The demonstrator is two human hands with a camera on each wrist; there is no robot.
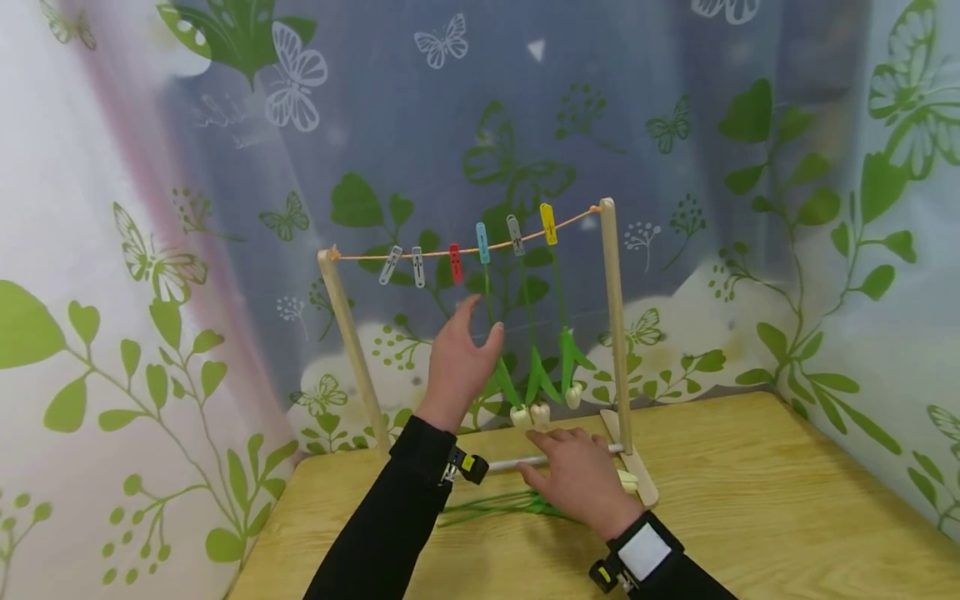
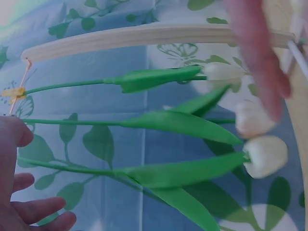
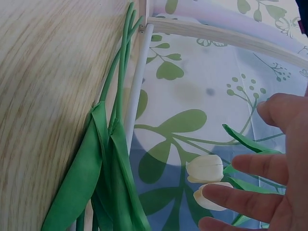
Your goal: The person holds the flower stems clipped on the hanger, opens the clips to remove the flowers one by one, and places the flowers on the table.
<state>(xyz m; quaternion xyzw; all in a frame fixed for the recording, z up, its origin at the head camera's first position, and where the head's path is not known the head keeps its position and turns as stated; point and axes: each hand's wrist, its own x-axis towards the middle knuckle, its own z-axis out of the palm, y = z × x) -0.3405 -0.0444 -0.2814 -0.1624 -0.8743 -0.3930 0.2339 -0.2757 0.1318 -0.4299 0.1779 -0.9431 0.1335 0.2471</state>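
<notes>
3 artificial tulips with white heads, green leaves and thin green stems hang upside down above the worktop's (image 1: pixel 750 508) far edge: the tulip nearest the left hand (image 1: pixel 506 382), the middle tulip (image 1: pixel 534 379) and the tulip nearest the right post (image 1: pixel 567 358). Each long axis runs near vertical, stem end up at the cord, head pointing down to the worktop; the 3 hang roughly parallel. They are held on a taut orange cord (image 1: pixel 435 254) by a light-blue plastic clip (image 1: pixel 482 243), a grey plastic clip (image 1: pixel 515 236) and a yellow plastic clip (image 1: pixel 549 225).

Those 3 look done. A red plastic clip (image 1: pixel 455 263) and 2 pale-grey plastic clips (image 1: pixel 418 267) hold no flower, and a loose bunch of similar tulips (image 3: pixel 120 178) lies flat on the worktop, its stems towards the left edge, heads towards the right; that seems to be what is left. Its exact count is partly hidden.

The left hand (image 1: pixel 461 367), thumb and fingers spread, is beside the nearest stem and pinches nothing. The right hand (image 1: pixel 581 475) has its fingers extended by the lower heads; whether they touch, I cannot tell.

Around all this, the pale wooden right post (image 1: pixel 617 333) and left post (image 1: pixel 352 350) carry the cord, with a butterfly-and-leaf-print curtain (image 1: pixel 390 125) behind.
</notes>
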